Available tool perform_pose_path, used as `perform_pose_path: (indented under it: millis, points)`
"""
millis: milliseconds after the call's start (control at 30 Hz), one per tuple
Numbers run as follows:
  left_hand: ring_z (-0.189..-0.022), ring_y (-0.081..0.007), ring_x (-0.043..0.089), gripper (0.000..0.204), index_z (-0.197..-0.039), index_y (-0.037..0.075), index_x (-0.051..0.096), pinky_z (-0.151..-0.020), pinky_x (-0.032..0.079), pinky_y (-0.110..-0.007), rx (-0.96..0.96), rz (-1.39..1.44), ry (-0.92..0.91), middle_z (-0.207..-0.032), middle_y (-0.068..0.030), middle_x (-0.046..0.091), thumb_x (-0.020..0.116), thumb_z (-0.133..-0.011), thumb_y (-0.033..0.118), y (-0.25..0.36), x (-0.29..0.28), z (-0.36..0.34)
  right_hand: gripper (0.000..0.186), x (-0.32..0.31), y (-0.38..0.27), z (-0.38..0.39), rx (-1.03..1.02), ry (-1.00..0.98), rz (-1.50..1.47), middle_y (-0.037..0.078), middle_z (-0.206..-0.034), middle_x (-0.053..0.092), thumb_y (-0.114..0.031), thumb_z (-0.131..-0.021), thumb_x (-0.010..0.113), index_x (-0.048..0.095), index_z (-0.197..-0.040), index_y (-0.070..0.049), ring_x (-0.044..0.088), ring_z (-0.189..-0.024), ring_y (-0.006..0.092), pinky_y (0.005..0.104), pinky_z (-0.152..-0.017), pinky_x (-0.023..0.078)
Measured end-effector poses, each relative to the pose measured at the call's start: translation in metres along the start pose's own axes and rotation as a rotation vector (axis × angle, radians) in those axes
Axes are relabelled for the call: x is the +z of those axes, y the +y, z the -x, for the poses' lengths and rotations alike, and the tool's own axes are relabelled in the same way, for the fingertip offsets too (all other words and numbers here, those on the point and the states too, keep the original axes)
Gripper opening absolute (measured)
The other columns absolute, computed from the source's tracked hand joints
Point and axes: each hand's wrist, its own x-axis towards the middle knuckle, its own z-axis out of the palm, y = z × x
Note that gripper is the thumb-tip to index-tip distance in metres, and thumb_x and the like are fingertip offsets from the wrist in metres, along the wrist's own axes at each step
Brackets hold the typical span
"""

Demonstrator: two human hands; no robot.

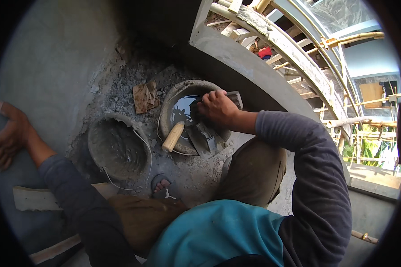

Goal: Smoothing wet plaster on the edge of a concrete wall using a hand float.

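Note:
My left hand [10, 135] rests open against the grey plastered wall [53, 62], fingers apart. Over the bucket of water [182, 86], my right hand [218, 109] is closed at the rim. A flat grey piece [235, 99] sticks out beyond its knuckles; what the fingers grip is mostly hidden. A pale wooden handle [173, 136] leans over the near rim. Beside it, a grey, mortar-stained metal blade [203, 141] slants out of the water; whether it joins the handle I cannot tell. Left of these stands a bucket of wet mortar [116, 147] with a wire bail.
Crumbled mortar and a torn brown scrap [146, 96] lie behind the buckets. A board [35, 199] is under my left forearm. My sandalled foot [162, 184] stands close to the mortar bucket. To the right, a low wall [254, 71] borders bamboo scaffolding [338, 122].

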Motion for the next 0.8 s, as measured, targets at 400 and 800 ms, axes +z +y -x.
perform_pose_path:
  millis: [400, 800]
  points:
    - [-0.143, -0.0483, 0.016, 0.077, -0.125, 0.014, 0.054, -0.106, 0.012, -0.070, 0.032, 0.118, 0.067, -0.146, -0.0228, 0.031, 0.062, -0.078, 0.075, -0.020, 0.028, 0.009, 0.031, 0.017, -0.031, -0.019, 0.113, 0.055, -0.120, 0.012, -0.099, 0.063, -0.024, -0.091, 0.053, 0.069, -0.108, -0.003, 0.059, -0.093, 0.0271, 0.0432, -0.072, 0.044]
    - [-0.148, -0.0452, 0.012, 0.076, -0.131, 0.016, 0.054, -0.110, 0.008, -0.066, -0.042, 0.168, -0.012, -0.150, -0.0212, 0.031, 0.058, -0.082, 0.073, 0.000, 0.007, 0.008, 0.035, -0.038, -0.018, -0.031, -0.041, -0.400, 0.111, 0.010, -0.109, 0.064, -0.030, -0.090, 0.056, 0.070, -0.117, -0.013, 0.057, -0.100, 0.0260, 0.0411, -0.075, 0.041]
